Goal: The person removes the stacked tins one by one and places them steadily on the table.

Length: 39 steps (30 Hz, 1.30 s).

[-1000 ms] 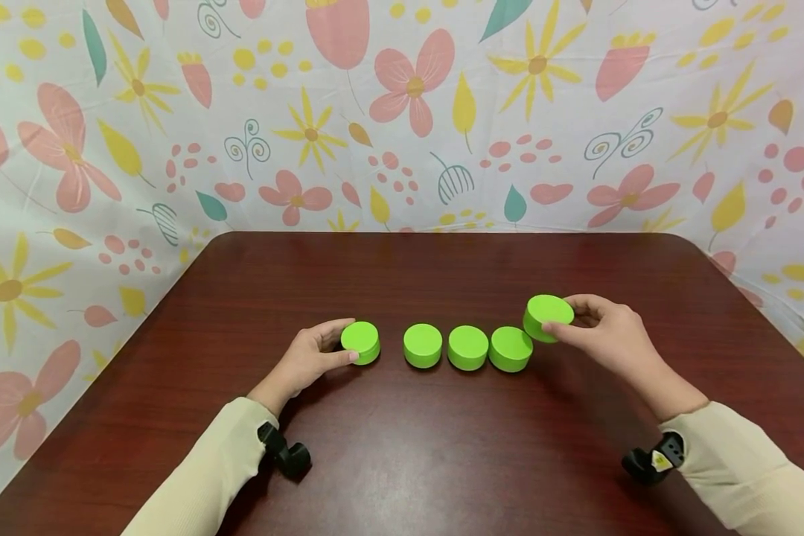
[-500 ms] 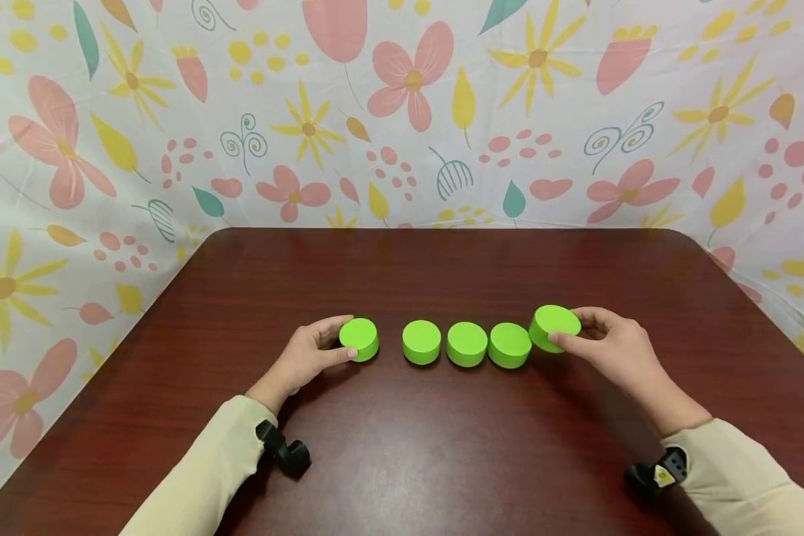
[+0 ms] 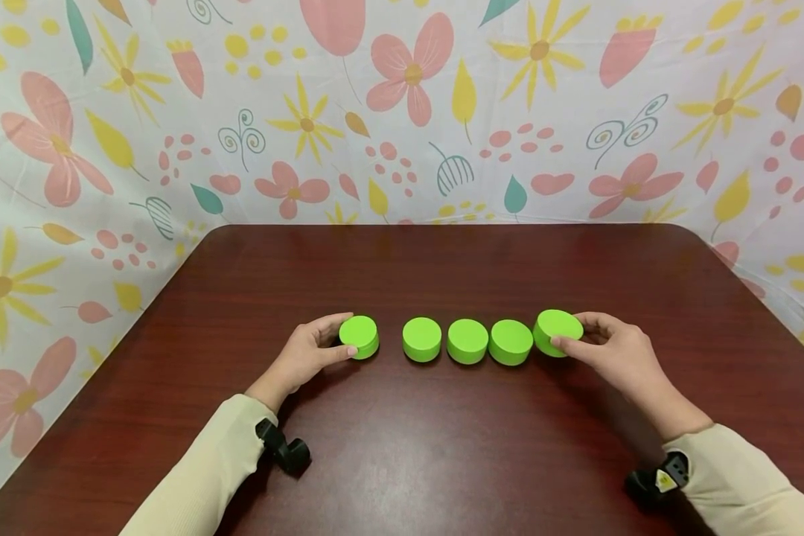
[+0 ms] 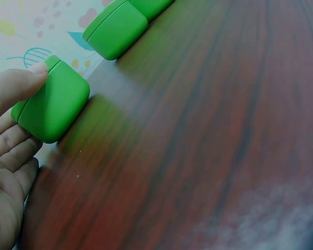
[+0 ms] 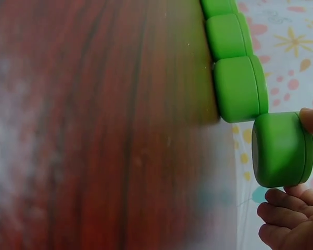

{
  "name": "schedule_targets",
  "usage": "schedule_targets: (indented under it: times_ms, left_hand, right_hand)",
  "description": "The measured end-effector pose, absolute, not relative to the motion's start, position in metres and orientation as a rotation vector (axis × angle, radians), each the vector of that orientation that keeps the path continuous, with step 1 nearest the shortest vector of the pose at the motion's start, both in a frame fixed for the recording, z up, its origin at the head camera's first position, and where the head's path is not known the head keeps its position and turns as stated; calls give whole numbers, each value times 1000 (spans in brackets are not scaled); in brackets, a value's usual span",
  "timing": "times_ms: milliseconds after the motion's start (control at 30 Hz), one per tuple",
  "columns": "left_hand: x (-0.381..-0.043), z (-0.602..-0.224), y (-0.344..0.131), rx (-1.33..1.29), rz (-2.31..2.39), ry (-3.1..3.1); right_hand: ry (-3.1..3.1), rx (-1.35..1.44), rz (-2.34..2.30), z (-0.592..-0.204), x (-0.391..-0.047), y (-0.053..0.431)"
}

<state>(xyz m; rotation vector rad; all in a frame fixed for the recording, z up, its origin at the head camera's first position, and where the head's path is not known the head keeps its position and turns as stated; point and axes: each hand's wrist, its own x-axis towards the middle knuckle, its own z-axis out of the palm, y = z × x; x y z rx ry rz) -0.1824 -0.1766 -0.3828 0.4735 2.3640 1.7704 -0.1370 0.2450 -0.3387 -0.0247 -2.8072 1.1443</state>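
Several round green lidded jars stand in a row across the table. My left hand (image 3: 308, 353) pinches the leftmost jar (image 3: 359, 336) between thumb and fingers, and it sits upright on the wood. To its right, past a gap, come a second jar (image 3: 421, 339), a middle jar (image 3: 467, 342) and a fourth jar (image 3: 511, 342), standing close together. At the right end my right hand (image 3: 613, 350) grips another jar (image 5: 281, 150) by its lid. In the right wrist view this jar is slightly tilted and raised off the table, right beside the fourth one.
The dark brown wooden table (image 3: 402, 447) has a glossy top. Behind it hangs a white cloth (image 3: 348, 160) printed with flowers and leaves. A black wrist camera is strapped at the left cuff (image 3: 283, 447) and another at the right cuff (image 3: 659, 476).
My right hand has brought its jar lower and slightly right, from above and behind the row to the right end. The left hand stays on its jar, and the jars between have not moved.
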Motion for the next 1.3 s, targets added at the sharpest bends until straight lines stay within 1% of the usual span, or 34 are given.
schedule_targets:
  times_ms: [667,1300]
  left_hand:
    - [-181,-383,-176,459,1761,2380]
    - [-181,-381,-175,461,1771,2361]
  right_hand:
    - [-2847,-51,1140,-354,-136,247]
    - [-2870,-49,1116,-359,-134,248]
